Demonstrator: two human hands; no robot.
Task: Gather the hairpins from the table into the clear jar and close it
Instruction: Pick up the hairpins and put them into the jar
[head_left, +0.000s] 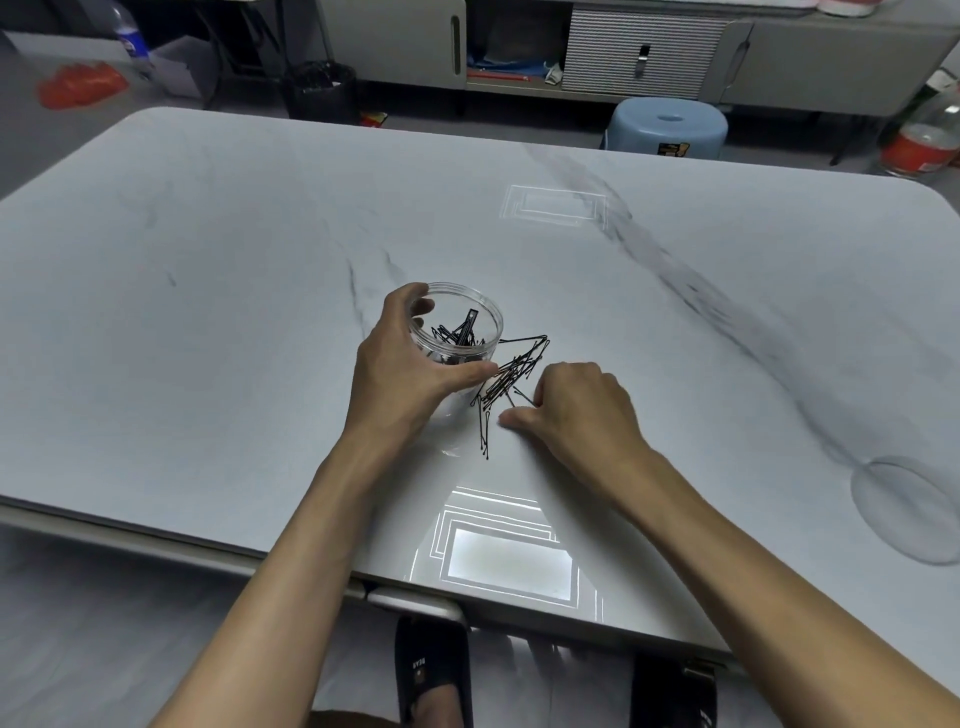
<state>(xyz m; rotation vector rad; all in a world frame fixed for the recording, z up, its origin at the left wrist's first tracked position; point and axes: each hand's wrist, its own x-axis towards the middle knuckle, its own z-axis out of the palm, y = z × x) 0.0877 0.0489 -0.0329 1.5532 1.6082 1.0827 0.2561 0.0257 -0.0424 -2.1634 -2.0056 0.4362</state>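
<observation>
Lying between the hands (410, 364), hairpins (511, 374) sit beside the jar (488, 322).

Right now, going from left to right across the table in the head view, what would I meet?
In order: left hand → clear jar, which it grips → loose hairpins → right hand → clear lid, far right.
</observation>
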